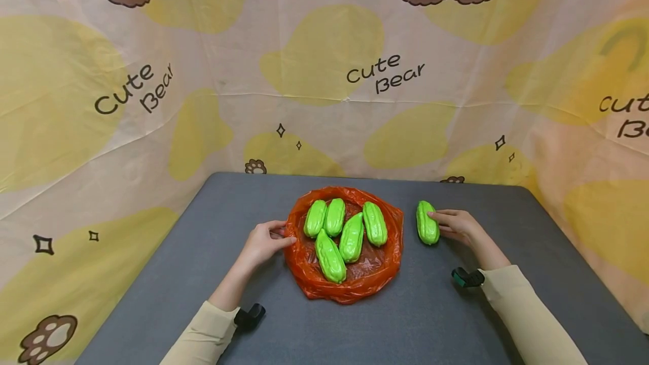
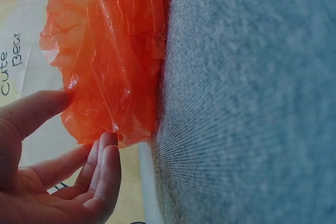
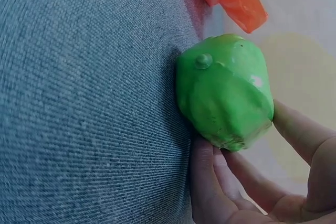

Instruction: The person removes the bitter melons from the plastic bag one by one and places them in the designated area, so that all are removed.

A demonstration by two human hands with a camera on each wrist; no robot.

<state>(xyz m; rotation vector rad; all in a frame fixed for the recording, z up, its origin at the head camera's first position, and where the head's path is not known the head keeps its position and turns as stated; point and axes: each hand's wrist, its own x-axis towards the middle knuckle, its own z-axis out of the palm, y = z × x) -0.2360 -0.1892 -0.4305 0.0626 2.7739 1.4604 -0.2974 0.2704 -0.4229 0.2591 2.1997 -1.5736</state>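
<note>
A red plastic bag (image 1: 350, 293), its rim rolled down into a round bowl shape, holds several bright green, ridged toy vegetables (image 1: 330, 258). At its left side my left hand (image 1: 265, 244) holds the rim, with the thumb on the crinkled plastic (image 2: 110, 61) and the other fingers curled beneath its edge. To the right of the bag, one more green toy vegetable (image 1: 427, 223) lies on the table. My right hand (image 1: 458, 225) grips it from the right, thumb on its upper side and fingers low against it near the cloth, as the right wrist view shows.
Grey cloth covers the table (image 1: 385, 331). Behind and beside it hangs a pale curtain (image 1: 324, 128) with yellow patches and "Cute Bear" lettering. Each wrist wears a black band with a small device (image 1: 249, 316).
</note>
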